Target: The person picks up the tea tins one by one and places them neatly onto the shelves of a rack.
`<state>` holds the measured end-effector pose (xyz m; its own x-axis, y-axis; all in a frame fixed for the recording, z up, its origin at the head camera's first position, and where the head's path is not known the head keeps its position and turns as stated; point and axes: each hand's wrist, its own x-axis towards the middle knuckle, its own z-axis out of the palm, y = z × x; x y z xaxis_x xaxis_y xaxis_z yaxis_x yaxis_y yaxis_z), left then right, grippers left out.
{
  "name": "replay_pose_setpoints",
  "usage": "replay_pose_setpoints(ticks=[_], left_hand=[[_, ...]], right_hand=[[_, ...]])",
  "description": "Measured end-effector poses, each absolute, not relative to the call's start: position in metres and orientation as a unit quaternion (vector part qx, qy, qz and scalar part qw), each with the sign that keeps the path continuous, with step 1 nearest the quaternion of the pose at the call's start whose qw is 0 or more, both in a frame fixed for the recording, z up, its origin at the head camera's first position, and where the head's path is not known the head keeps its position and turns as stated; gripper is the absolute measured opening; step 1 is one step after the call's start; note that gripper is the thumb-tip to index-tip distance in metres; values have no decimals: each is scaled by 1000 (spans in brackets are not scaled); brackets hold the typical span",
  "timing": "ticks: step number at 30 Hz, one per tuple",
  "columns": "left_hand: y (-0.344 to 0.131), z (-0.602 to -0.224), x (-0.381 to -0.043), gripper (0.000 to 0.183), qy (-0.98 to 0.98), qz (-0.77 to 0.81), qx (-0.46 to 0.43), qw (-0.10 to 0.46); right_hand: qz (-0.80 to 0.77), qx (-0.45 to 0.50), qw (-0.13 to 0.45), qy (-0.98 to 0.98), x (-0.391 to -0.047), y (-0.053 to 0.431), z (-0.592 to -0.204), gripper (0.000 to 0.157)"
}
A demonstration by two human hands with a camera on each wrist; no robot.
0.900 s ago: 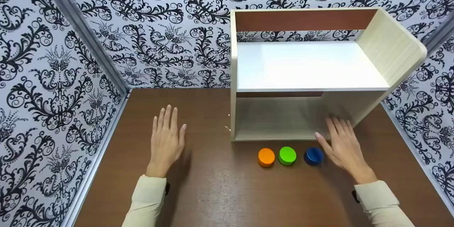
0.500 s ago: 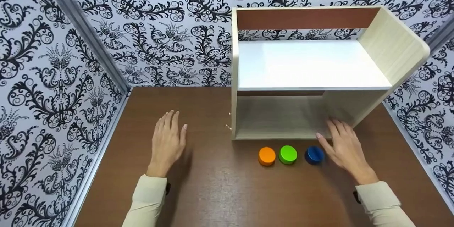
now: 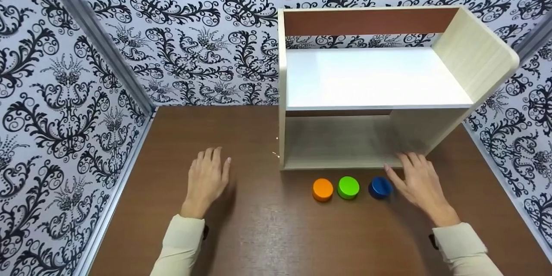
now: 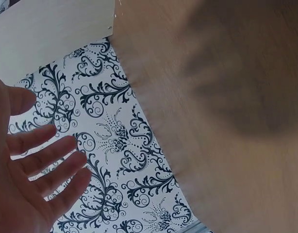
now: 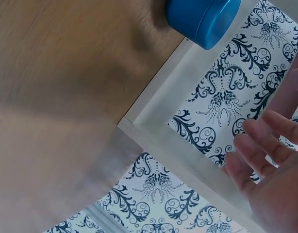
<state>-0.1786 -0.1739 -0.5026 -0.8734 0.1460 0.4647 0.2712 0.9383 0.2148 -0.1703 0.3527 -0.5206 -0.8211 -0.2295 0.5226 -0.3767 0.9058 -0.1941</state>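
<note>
My left hand (image 3: 207,181) hovers over the table's left part, palm down, fingers slightly bent. In the left wrist view its fingers are spread with nothing between them. To the right of the blue round container (image 3: 380,187), my right hand (image 3: 420,183) is held near the shelf's lower front edge, loosely bent and holding nothing. Left of the blue one stand a green round container (image 3: 348,187) and an orange round container (image 3: 322,189), in a row before the shelf (image 3: 336,167). The right wrist view shows the blue container close by, apart from the fingers.
The two-tier shelf has a white upper board (image 3: 375,77), pale side panels (image 3: 478,56) and a reddish-brown back strip (image 3: 366,22). It stands on the brown table (image 3: 267,233). Patterned walls (image 3: 189,39) enclose the table at the back and both sides.
The fingers of both hands have bent more, and their tips have drawn back toward the person. The containers and the shelf stay where they were, apart from a slight camera shift.
</note>
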Motion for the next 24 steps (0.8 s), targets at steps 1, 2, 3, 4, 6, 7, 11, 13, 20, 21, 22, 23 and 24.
replay_pose_setpoints(ticks=[1, 2, 3, 4, 6, 7, 11, 13, 20, 21, 22, 23, 24], left_hand=[[-173, -503, -178, 41, -960, -136, -107, 219], [-173, -503, -177, 41, -962, -134, -105, 213], [-172, -502, -176, 40, -964, -133, -105, 207], [-172, -502, -176, 40, -964, -132, -105, 204], [-171, -502, -174, 39, -966, -131, -104, 198], [-170, -502, -174, 39, -966, -131, -105, 196], [-168, -499, -170, 37, -966, -139, -111, 187], [-167, -497, -169, 36, -966, -146, -114, 181], [-156, -485, -167, 34, -956, -202, -125, 170], [-155, -483, -167, 33, -954, -214, -127, 167], [-153, -481, -166, 33, -951, -227, -128, 165], [-151, -478, -166, 32, -948, -239, -130, 163], [-149, -476, -165, 32, -946, -249, -132, 162]], right_hand=[[146, 159, 250, -944, -170, 353, -521, 46], [146, 158, 247, -945, -169, 352, -521, 44], [147, 156, 244, -946, -169, 352, -521, 43], [149, 154, 242, -946, -168, 352, -521, 42], [152, 154, 243, -946, -167, 350, -521, 39], [153, 154, 243, -945, -167, 350, -522, 39], [157, 156, 244, -944, -163, 346, -521, 36], [160, 156, 241, -944, -161, 343, -521, 36], [200, 156, 230, -940, -153, 333, -521, 32], [210, 154, 225, -939, -152, 331, -521, 31], [220, 151, 219, -938, -151, 329, -521, 31], [231, 147, 212, -938, -149, 328, -521, 30], [240, 143, 205, -938, -148, 326, -521, 30]])
